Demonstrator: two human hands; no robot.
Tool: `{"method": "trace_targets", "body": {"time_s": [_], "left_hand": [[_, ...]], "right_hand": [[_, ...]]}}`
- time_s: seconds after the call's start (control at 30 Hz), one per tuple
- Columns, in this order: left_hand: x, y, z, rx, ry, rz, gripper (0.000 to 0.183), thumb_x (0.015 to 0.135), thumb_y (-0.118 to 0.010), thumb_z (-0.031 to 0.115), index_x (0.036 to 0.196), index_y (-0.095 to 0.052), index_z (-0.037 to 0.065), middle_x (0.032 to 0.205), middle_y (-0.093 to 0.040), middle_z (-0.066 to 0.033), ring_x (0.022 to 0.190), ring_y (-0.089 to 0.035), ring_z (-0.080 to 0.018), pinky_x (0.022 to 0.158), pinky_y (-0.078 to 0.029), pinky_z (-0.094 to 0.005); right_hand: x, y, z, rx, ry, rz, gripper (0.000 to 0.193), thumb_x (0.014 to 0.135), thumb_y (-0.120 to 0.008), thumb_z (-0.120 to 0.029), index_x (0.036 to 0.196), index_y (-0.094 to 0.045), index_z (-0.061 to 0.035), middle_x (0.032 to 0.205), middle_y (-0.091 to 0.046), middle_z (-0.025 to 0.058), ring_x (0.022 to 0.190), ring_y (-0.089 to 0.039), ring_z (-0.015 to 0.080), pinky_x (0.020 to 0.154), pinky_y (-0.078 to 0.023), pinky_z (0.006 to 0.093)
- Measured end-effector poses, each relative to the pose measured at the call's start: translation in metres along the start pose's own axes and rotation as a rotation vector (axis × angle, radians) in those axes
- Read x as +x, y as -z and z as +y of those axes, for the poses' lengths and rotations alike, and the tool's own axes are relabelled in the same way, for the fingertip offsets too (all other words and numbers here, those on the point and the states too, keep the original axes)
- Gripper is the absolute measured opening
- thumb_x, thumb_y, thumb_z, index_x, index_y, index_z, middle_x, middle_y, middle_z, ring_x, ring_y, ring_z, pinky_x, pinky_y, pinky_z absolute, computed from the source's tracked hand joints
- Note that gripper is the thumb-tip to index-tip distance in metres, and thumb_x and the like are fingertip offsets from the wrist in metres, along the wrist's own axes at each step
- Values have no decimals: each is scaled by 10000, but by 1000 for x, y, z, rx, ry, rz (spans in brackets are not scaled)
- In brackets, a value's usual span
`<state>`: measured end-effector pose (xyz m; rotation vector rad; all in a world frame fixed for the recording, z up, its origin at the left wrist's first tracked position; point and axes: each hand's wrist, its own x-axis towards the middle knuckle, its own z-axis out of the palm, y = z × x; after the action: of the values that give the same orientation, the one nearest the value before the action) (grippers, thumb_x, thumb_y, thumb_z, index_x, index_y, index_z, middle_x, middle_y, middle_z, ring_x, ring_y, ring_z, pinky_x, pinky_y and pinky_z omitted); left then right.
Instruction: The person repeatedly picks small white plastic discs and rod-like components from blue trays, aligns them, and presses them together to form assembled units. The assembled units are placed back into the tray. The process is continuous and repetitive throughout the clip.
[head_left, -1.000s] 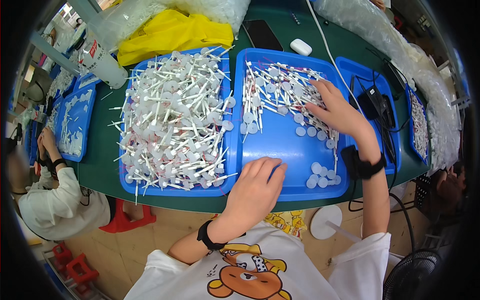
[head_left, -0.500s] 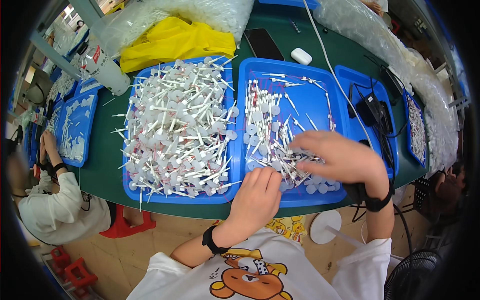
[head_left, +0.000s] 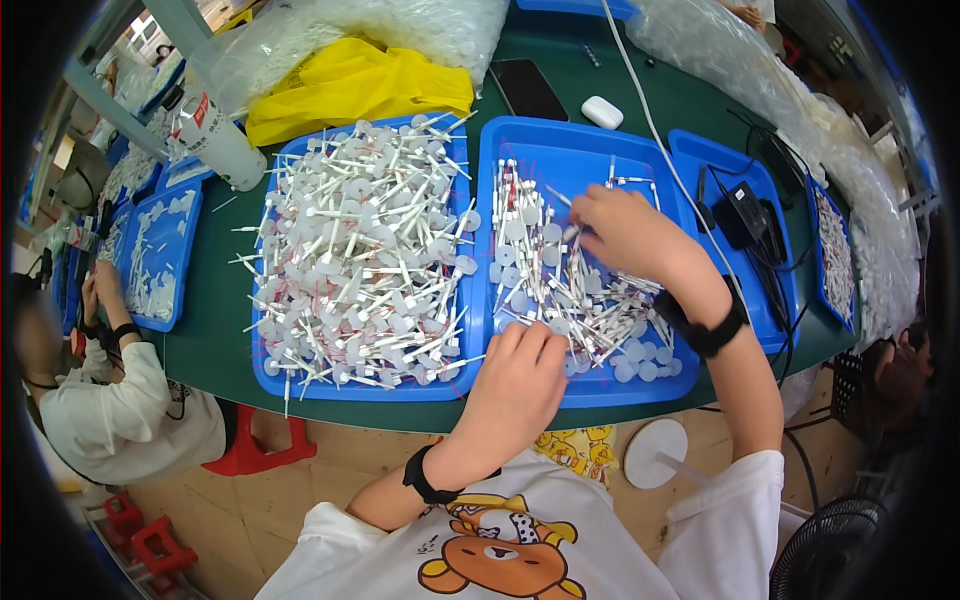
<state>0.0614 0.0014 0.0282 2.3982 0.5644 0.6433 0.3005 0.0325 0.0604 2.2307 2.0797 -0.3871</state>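
My right hand is over the far half of the right blue tray, fingers pinched together. A thin white stick piece juts from its fingertips. My left hand rests at this tray's near left corner, fingers curled; what they hold, if anything, is hidden. Beneath my hands lies a pile of white stick pieces with red threads and round translucent discs. On the left, a second blue tray carries a heaped mound of similar stick-and-disc pieces.
Behind the trays lie a yellow plastic bag, a phone and a white case. A bottle stands at left. A white cable crosses over a blue tray with a black adapter. A co-worker sits at left.
My right hand has moved away from me, from the near pile to the tray's far half, and its fingers have closed. Stick pieces along the far edge have shifted. My left hand stays nearly still.
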Motion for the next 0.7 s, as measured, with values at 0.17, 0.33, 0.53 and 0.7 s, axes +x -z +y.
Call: {"method": "trace_targets", "body": {"time_s": [0.17, 0.33, 0.53, 0.7], "left_hand": [[4, 4, 5, -31, 49, -72, 274, 827, -599, -76, 1079, -616, 31, 979, -558, -121, 941, -534, -321, 860, -454, -399], [5, 7, 6, -38, 64, -104, 287, 831, -606, -72, 1094, -618, 40, 982, -559, -120, 957, -540, -318, 865, -452, -398], [2, 13, 8, -73, 110, -101, 322, 829, -623, -65, 1128, -617, 53, 985, -559, -114, 950, -548, -315, 840, -465, -404], [-2, 22, 10, -104, 136, -117, 402, 798, -589, -116, 1171, -594, 34, 1001, -539, -126, 956, -538, -323, 834, -468, -404]], "right_hand": [[-89, 8, -16, 121, -4, 274, 418, 882, -630, -91, 1289, -547, -48, 1116, -617, 150, 1057, -601, 374, 938, -450, 479], [-156, 18, -39, 106, -190, 418, 358, 848, -650, -18, 1200, -589, -42, 1083, -623, 136, 1045, -573, 353, 914, -440, 433], [-177, -12, -45, 141, -316, 414, 187, 813, -695, -29, 996, -660, -32, 919, -633, 110, 887, -564, 318, 809, -416, 396], [-160, -32, -45, 117, -367, 536, 215, 796, -731, -46, 995, -656, -14, 863, -615, 104, 827, -550, 290, 764, -415, 388]]}}
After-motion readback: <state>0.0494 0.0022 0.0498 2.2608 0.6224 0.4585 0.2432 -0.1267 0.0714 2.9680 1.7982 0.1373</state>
